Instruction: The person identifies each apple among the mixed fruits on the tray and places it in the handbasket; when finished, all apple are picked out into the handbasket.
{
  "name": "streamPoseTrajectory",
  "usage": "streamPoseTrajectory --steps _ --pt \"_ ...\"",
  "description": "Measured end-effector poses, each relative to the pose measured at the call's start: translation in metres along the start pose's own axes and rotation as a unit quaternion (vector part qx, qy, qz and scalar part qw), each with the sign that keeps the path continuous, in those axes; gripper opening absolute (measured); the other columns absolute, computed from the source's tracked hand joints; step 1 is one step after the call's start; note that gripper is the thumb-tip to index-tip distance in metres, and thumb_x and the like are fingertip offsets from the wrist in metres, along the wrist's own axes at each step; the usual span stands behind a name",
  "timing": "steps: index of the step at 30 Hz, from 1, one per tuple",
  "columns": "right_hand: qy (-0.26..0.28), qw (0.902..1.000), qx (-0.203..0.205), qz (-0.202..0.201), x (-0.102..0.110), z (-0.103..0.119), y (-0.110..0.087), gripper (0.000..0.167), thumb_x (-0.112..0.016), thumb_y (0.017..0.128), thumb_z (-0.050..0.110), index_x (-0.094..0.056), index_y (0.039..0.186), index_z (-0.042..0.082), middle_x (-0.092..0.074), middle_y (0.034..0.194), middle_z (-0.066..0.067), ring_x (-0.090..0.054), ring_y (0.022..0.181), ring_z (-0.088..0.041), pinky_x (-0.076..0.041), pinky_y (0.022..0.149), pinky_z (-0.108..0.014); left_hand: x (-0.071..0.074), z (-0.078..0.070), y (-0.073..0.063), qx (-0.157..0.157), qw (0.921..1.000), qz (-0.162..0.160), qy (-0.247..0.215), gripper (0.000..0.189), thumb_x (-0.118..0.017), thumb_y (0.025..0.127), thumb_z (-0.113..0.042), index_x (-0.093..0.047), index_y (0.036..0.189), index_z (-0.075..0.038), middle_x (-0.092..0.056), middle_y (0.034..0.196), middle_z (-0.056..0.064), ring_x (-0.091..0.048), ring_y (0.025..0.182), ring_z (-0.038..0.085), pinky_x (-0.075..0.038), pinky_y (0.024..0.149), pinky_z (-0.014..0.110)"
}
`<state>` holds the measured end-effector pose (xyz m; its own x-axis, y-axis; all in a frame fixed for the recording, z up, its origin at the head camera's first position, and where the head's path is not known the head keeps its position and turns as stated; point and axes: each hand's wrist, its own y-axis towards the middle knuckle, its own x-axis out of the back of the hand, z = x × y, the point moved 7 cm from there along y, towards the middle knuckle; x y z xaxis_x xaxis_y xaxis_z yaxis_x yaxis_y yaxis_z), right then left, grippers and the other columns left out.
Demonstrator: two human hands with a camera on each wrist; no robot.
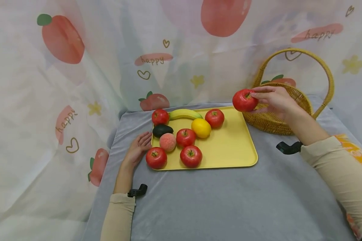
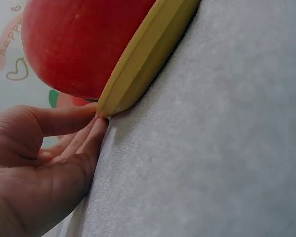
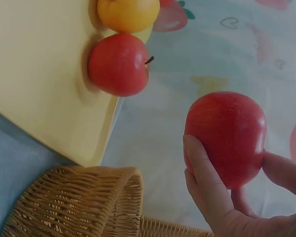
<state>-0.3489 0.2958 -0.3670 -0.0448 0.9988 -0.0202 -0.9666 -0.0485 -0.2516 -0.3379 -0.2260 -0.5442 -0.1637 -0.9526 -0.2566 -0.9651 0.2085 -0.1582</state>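
Observation:
Above the tray's far right corner, my right hand (image 1: pixel 273 100) holds a red apple (image 1: pixel 245 100) in its fingertips. In the right wrist view the fingers and thumb are around the apple (image 3: pixel 226 138). My left hand (image 1: pixel 137 149) is at the left edge of the yellow tray (image 1: pixel 229 147), its thumb and fingertips pinching the rim (image 2: pixel 126 89) in the left wrist view. On the tray lie several more red apples (image 1: pixel 191 156), a banana (image 1: pixel 185 114), a lemon (image 1: pixel 201 128), a peach (image 1: pixel 168 142) and a dark avocado (image 1: pixel 163 131).
A wicker basket (image 1: pixel 266 125) with a tall arched handle (image 1: pixel 330 78) stands right of the tray, partly behind the right hand. Grey cloth (image 1: pixel 217 204) covers the table. A printed curtain (image 1: pixel 175 30) hangs behind, and an orange packet (image 1: pixel 357 150) lies at the far right.

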Motion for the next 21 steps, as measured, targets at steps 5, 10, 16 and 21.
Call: streamPoseTrajectory --steps 5,10,16,21 --pt "0.011 0.9999 -0.007 -0.010 0.013 0.003 0.004 0.051 -0.080 0.093 0.022 -0.060 0.138 0.009 -0.049 0.136 -0.001 -0.065 0.106 -0.014 -0.064 0.074 -0.045 -0.001 0.002 0.002 -0.005 1.0000 -0.003 0.002 0.074 -0.053 0.096 0.020 -0.024 0.162 0.002 -0.034 0.166 0.018 -0.034 0.154 0.028 -0.040 0.116 0.031" --pt "0.024 0.9994 -0.012 -0.022 0.026 0.003 0.010 0.042 -0.079 0.094 0.020 -0.065 0.132 0.011 -0.050 0.134 -0.002 -0.065 0.104 -0.015 -0.064 0.071 -0.046 -0.002 0.002 0.001 -0.004 1.0000 -0.004 -0.002 0.074 -0.052 0.096 0.021 -0.024 0.161 0.002 -0.035 0.166 0.019 -0.035 0.153 0.028 -0.040 0.116 0.032" --pt "0.035 0.9988 -0.020 -0.027 0.037 0.001 0.019 0.030 -0.077 0.095 0.017 -0.069 0.123 0.011 -0.052 0.132 -0.003 -0.068 0.099 -0.015 -0.064 0.069 -0.048 -0.001 0.002 -0.001 -0.001 1.0000 -0.005 -0.001 0.074 -0.052 0.096 0.022 -0.023 0.161 0.003 -0.033 0.166 0.019 -0.033 0.154 0.029 -0.036 0.119 0.036" --pt "0.035 0.9988 -0.021 -0.027 0.044 0.004 0.026 0.027 -0.076 0.096 0.014 -0.069 0.122 0.010 -0.052 0.133 -0.003 -0.065 0.104 -0.018 -0.064 0.070 -0.050 0.001 0.000 0.000 0.000 0.9999 -0.008 0.008 0.074 -0.053 0.097 0.020 -0.024 0.162 0.001 -0.034 0.166 0.019 -0.033 0.154 0.028 -0.037 0.119 0.034"
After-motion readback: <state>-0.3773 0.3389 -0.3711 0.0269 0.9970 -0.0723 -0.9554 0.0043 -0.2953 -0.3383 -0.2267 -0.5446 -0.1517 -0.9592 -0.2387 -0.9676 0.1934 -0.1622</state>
